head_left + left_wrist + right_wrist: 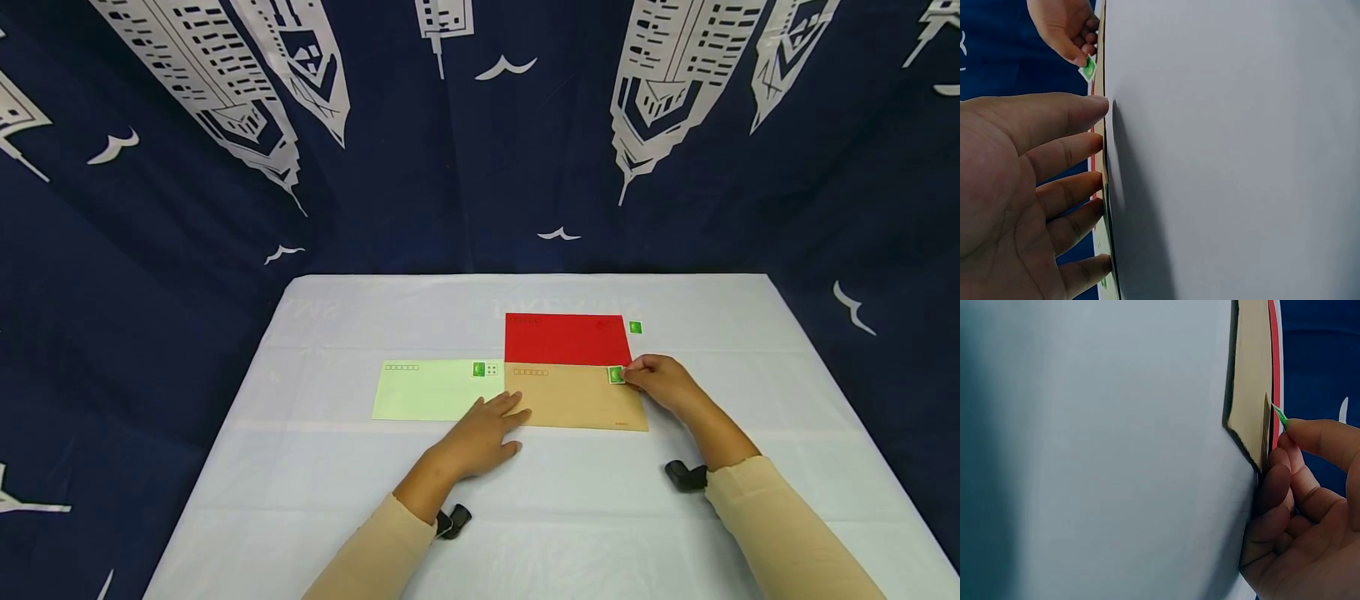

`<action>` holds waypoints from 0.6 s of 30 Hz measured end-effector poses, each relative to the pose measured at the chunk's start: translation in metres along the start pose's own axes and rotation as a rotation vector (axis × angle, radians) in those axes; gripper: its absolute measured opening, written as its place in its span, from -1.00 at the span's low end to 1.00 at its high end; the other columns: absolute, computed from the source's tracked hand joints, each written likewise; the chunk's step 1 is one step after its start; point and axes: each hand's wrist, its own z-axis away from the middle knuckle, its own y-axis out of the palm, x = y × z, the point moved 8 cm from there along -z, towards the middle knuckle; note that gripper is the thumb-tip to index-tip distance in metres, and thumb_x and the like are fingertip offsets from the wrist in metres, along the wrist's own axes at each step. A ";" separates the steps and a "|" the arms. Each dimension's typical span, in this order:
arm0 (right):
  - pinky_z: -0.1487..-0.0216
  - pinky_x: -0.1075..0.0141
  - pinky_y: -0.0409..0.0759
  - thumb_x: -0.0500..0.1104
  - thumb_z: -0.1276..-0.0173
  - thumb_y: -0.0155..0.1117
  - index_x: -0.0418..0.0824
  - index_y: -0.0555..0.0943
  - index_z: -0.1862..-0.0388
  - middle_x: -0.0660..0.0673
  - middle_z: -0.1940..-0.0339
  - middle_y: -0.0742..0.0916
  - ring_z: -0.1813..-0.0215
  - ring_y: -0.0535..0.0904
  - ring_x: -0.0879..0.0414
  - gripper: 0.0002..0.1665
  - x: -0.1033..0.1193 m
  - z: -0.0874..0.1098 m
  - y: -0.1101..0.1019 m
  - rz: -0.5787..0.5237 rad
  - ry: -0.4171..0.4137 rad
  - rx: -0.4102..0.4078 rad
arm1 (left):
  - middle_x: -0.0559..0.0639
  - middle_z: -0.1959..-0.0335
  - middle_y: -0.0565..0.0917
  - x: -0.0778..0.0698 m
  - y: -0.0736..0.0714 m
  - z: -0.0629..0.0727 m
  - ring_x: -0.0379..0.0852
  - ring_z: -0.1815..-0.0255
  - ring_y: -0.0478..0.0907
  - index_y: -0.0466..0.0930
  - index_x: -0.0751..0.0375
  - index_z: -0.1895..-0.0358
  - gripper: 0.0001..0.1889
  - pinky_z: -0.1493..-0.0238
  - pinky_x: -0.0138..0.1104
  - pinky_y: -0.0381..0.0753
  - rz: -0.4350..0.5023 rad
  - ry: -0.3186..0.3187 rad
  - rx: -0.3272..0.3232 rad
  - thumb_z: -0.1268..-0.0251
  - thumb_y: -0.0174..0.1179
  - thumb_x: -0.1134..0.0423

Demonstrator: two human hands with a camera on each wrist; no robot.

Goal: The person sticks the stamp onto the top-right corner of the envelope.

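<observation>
I'm pinching a green stamp (616, 375) in my right hand (666, 386), perhaps touching the tan envelope (573, 400) beneath; squaring it before pressing needs my spread left hand (478, 435) bracing.

Tan envelope (570, 404): smooth matt paper. Left of it, pale green envelope (423, 396), matt paper; behind it, red envelope (566, 340), same. Stamp (615, 375) at tan envelope's corner: thin paper. Under it, tabletop (547, 525), smooth, faintly creased. Beyond, backdrop (465, 167), matt cloth.

Passable left of the green envelope (420, 398). Blocked at either end of the tan envelope (570, 402) by left hand (482, 435), right hand (666, 384).
</observation>
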 end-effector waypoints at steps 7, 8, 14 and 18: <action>0.20 0.33 0.43 -0.01 -0.48 0.20 -0.28 0.57 0.11 -0.05 0.38 0.61 0.20 0.46 0.06 -0.67 0.000 0.000 -0.001 0.036 0.000 -0.020 | -0.03 -0.65 0.17 -0.002 -0.002 0.000 -0.05 -0.68 0.05 0.34 0.04 -0.52 -0.43 -0.64 0.04 0.09 0.004 0.000 -0.005 -0.51 0.13 0.06; 0.20 0.32 0.42 -0.01 -0.48 0.20 -0.28 0.57 0.11 -0.05 0.39 0.61 0.21 0.46 0.07 -0.67 0.000 0.000 -0.001 0.042 -0.003 -0.021 | -0.03 -0.65 0.17 -0.002 -0.002 0.000 -0.05 -0.68 0.05 0.34 0.04 -0.52 -0.43 -0.65 0.04 0.09 0.004 0.000 -0.004 -0.51 0.13 0.05; 0.19 0.30 0.41 -0.04 -0.46 0.22 -0.29 0.58 0.13 -0.05 0.39 0.61 0.20 0.47 0.07 -0.70 0.003 0.001 0.001 0.066 -0.021 -0.026 | -0.03 -0.65 0.17 -0.001 0.000 0.001 -0.05 -0.68 0.05 0.36 0.05 -0.51 -0.43 -0.64 0.04 0.09 0.020 -0.009 -0.003 -0.51 0.15 0.05; 0.19 0.30 0.40 -0.07 -0.45 0.21 -0.29 0.58 0.15 -0.05 0.41 0.61 0.22 0.47 0.07 -0.72 0.006 0.002 0.000 0.078 -0.033 -0.031 | -0.04 -0.65 0.17 -0.001 0.000 0.001 -0.05 -0.68 0.05 0.35 0.04 -0.51 -0.43 -0.65 0.03 0.09 0.021 -0.010 -0.005 -0.51 0.15 0.05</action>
